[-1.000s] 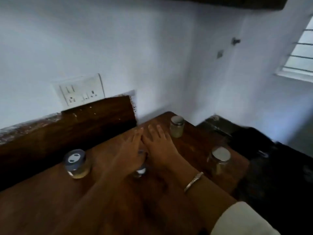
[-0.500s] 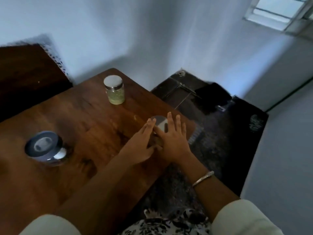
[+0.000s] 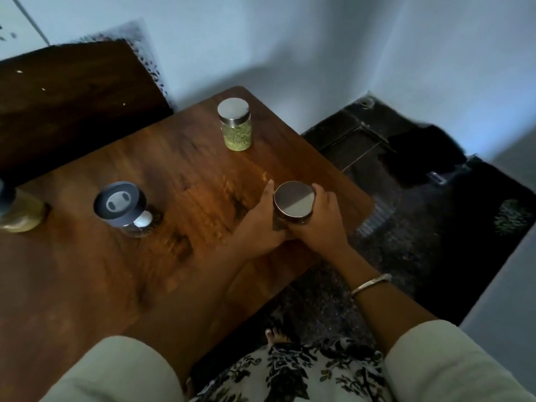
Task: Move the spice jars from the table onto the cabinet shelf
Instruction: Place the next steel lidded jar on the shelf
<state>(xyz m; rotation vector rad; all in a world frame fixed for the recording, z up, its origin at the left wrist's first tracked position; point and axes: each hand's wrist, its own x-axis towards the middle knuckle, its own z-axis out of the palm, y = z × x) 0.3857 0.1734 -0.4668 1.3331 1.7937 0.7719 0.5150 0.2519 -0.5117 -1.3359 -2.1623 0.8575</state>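
A glass jar with a flat silver lid (image 3: 294, 202) stands near the right edge of the wooden table (image 3: 179, 175). My left hand (image 3: 262, 224) grips it from the left and my right hand (image 3: 319, 220) grips it from the right; the jar's body is mostly hidden between them. A second silver-lidded jar of green spice (image 3: 235, 125) stands at the table's far corner. A jar with a dark blue lid (image 3: 123, 208) stands at the left. Another jar (image 3: 17, 211) is cut off by the left edge. No cabinet shelf is in view.
A dark wooden board (image 3: 72, 94) leans against the white wall behind the table. Right of the table lie a dark rug (image 3: 435, 242) and a black floor drain area (image 3: 356, 134). My foot (image 3: 277, 335) shows below the table's near edge.
Both hands moved from lying flat over the silver-lidded jar to gripping its sides. The view tilted further down and right, so the wall socket left the frame.
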